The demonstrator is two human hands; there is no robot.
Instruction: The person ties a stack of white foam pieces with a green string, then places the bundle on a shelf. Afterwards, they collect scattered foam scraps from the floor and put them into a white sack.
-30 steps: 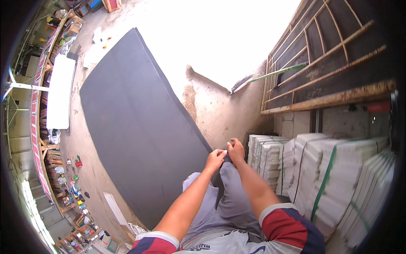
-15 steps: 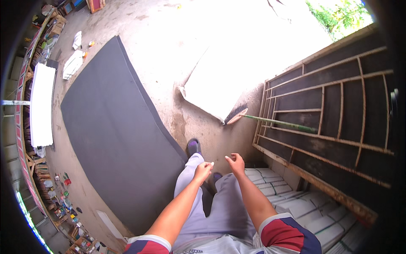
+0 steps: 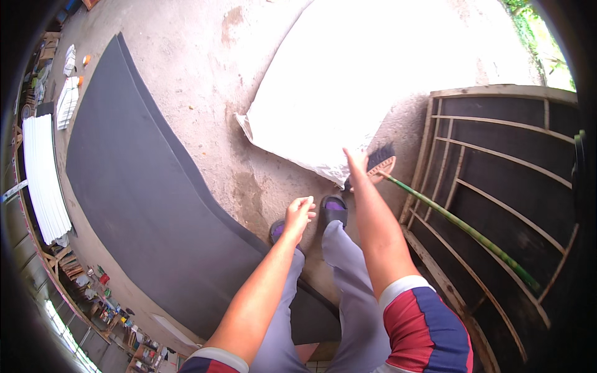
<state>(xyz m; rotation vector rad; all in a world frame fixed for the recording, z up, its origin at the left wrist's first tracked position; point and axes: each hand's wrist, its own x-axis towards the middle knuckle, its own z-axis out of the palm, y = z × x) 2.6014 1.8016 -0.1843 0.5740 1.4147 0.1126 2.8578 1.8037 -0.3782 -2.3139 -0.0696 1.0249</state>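
Observation:
My left hand (image 3: 300, 217) hangs over the floor in front of my legs. Its fingers are curled in toward the thumb, and I see nothing held in them. Farther forward, my right hand (image 3: 357, 163) reaches over the near right corner of a large white sheet (image 3: 317, 124), bright and overexposed. The thumb stands apart there; its other fingers are partly hidden, and contact with the sheet cannot be made out. Right beside that hand is a broom head (image 3: 382, 165) with dark bristles, on a green handle (image 3: 460, 225).
To my left lies a large dark grey sheet or mat (image 3: 149, 186). On the right stands a dark panel with a wooden frame and bars (image 3: 497, 161). White stacked sheets (image 3: 46, 177) and cluttered shelves (image 3: 118, 317) line the far left. My sandalled feet (image 3: 334, 211) are near the white sheet.
I have stepped nearer the white sheet. My right hand has stretched forward to its corner beside the broom head. My left hand stays low with curled fingers.

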